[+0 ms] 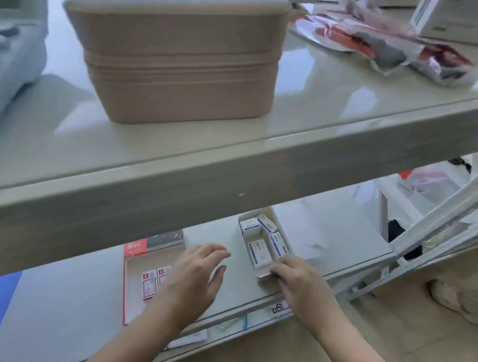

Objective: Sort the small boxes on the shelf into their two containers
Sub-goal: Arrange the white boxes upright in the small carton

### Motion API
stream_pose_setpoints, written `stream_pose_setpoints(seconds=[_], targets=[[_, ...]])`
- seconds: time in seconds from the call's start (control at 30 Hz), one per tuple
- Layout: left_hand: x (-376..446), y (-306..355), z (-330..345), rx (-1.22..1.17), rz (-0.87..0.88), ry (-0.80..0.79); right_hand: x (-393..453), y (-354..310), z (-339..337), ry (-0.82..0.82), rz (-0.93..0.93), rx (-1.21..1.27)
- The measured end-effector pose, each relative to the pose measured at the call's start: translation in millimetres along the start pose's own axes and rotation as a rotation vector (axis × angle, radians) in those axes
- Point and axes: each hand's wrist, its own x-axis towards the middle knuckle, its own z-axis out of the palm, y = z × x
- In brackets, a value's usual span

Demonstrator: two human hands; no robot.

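Cardboard container (pixel 264 244): right hand (pixel 299 280) grip pinches its rim; left hand (pixel 196 274) splayed, empty.

One head-worn view looks forward and steeply down from close above the upper shelf (pixel 263 165), whose front edge cuts diagonally across the middle; below that edge lies the lower shelf (pixel 330 230), farther off, with floor beyond it at the right

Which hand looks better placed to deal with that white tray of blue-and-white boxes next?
Probably the right hand: its fingers already touch the near end of the white tray. The left hand hovers open between the trays, holding nothing.
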Motion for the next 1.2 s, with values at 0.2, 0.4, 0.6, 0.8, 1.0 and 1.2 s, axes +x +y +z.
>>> stream_pose_setpoints(seconds=[0.2,0.4,0.6,0.8,1.0,1.2], targets=[[21.3,17.3,12.1,0.040,0.055,-0.040,-1.9,-31.6,15.5,0.026,-0.048,0.000],[56.7,20.5,27.0,0.194,0.016,-0.242,26.5,-19.2,-35.6,0.093,0.012,-0.014],[78.9,26.4,37.8,0.466,0.032,-0.343,72.6,-7.4,-47.5,-0.312,-0.033,-0.295],[78.1,18.0,38.2,0.472,0.012,-0.321,81.4,-8.5,-43.0,-0.335,-0.170,-0.462],[75.7,16.0,40.6,0.454,0.017,-0.302,76.2,-5.1,-48.8,-0.287,-0.157,-0.212],[73.7,14.9,41.3,0.439,0.011,-0.303,77.4,-4.2,-42.5,-0.337,-0.118,-0.425]])
